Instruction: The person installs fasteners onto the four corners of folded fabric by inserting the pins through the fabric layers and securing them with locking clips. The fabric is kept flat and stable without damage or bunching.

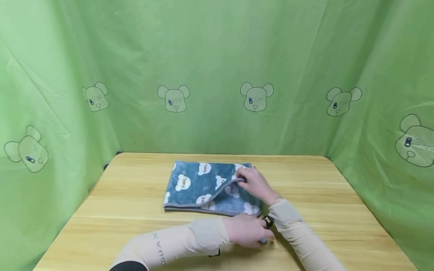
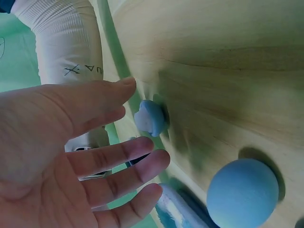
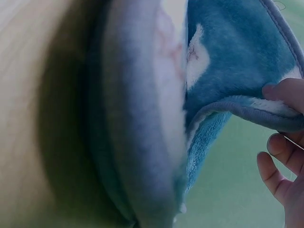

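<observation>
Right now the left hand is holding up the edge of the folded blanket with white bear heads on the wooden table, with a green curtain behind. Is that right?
Not quite: it is the right hand that holds up the edge of the folded blanket, as the head view shows. The white bear heads, wooden table and green curtain are right.

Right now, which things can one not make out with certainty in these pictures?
Head view: the inside of the blanket at the left, covered by its top layer.
Right wrist view: part of the right hand, cut off by the right edge; the blanket's nearest edge is blurred.
Left wrist view: part of the left hand, cut off by the left edge.
</observation>
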A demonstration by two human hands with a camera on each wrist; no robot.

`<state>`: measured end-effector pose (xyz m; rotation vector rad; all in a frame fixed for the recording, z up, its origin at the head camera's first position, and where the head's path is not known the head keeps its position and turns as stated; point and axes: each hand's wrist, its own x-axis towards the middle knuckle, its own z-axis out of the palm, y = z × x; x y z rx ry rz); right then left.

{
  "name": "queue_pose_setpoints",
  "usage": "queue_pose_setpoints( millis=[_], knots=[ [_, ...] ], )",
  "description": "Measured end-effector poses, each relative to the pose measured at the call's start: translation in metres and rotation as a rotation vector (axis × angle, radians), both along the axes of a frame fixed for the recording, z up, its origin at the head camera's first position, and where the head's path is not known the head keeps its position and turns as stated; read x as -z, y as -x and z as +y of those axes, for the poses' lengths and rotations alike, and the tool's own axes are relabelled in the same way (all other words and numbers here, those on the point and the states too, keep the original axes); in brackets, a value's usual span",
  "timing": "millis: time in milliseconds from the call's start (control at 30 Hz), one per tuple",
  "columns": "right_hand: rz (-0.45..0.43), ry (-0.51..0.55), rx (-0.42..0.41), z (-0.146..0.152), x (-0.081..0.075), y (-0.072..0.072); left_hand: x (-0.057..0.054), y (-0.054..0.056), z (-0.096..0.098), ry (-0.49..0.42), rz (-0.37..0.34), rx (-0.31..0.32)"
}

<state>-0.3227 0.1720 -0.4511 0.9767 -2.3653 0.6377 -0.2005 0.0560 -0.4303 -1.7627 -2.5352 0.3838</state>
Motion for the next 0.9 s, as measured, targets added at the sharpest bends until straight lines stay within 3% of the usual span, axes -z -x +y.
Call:
queue_pose_setpoints(
  millis=[400,900],
  knots=[
    [-0.055,-0.006,0.004,0.002,0.004,0.000,0.006,0.002,-0.004,0.005,-0.014,-0.024],
    [-0.050,-0.003,0.010,0.003,0.006,0.002,0.006,0.004,-0.012,0.024,-0.050,-0.072]
  ],
)
